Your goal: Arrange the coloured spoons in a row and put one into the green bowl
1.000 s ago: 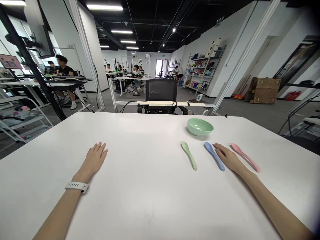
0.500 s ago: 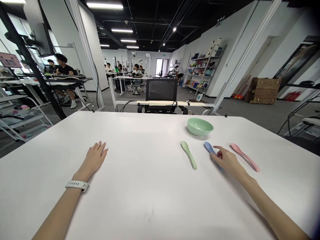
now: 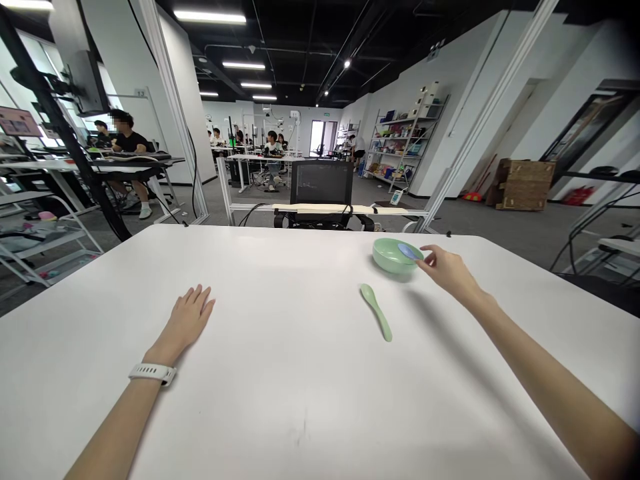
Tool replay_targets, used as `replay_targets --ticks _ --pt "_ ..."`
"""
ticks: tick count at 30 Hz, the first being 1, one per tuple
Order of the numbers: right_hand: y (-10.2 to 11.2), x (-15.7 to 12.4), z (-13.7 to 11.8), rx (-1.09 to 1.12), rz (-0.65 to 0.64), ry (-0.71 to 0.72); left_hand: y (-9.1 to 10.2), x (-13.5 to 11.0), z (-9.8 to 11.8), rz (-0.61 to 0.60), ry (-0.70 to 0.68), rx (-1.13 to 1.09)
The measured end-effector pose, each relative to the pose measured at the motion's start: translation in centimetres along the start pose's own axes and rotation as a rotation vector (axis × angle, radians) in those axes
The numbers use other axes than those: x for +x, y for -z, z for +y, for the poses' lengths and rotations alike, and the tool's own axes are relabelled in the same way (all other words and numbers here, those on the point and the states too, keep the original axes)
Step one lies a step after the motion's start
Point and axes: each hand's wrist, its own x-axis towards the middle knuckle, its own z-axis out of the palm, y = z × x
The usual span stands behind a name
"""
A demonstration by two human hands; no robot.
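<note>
My right hand (image 3: pixel 447 270) is closed on a blue spoon (image 3: pixel 409 252), gripping its handle end. The spoon's bowl-shaped end is over the near right part of a green bowl (image 3: pixel 389 262); whether it touches the bowl, I cannot tell. A green spoon (image 3: pixel 376 312) lies on the table in front of the bowl, handle toward me. My left hand (image 3: pixel 189 317) rests flat on the left of the table, fingers stretched out, holding nothing. The pink spoon from the earlier frame cannot be seen now; my right arm covers its spot.
The white table (image 3: pixel 270 360) spreads out before me. Beyond its far edge stands a black mesh chair (image 3: pixel 321 181) behind a metal frame bar. Frame posts rise at both sides. People sit at desks farther back, and a shelf rack (image 3: pixel 403 143) stands at the right.
My right hand has picked up the blue spoon from the table and moved it away from me to the green bowl. My left hand stays in place.
</note>
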Motion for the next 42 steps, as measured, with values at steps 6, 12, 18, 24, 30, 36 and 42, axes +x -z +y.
replay_targets --ticks 6,12,18,24,30,36,42 --pt "-2.2 4.5 -2.1 -0.198 -0.147 -0.086 1.0 -0.1 0.4 -0.045 -0.011 0.009" --pt "-3.0 4.8 -3.6 -0.259 -0.176 -0.181 1.1 -0.2 0.4 -0.041 -0.027 0.005" --pt "-1.0 2.2 -2.8 -0.188 -0.031 -0.147 0.5 -0.1 0.2 -0.024 -0.02 0.003" --pt "-0.6 -4.1 1.5 -0.029 0.131 -0.019 -0.2 0.0 -0.1 0.008 -0.014 -0.001" --pt "-3.9 -9.7 5.9 0.062 -0.063 0.076 -0.1 -0.1 -0.1 0.015 -0.018 -0.018" --pt "-5.4 -11.1 6.3 0.135 -0.152 0.011 0.4 0.0 0.0 -0.008 -0.018 -0.013" --pt "-4.9 -10.8 5.7 0.141 -0.163 0.003 0.1 0.1 -0.2 0.02 -0.022 -0.008"
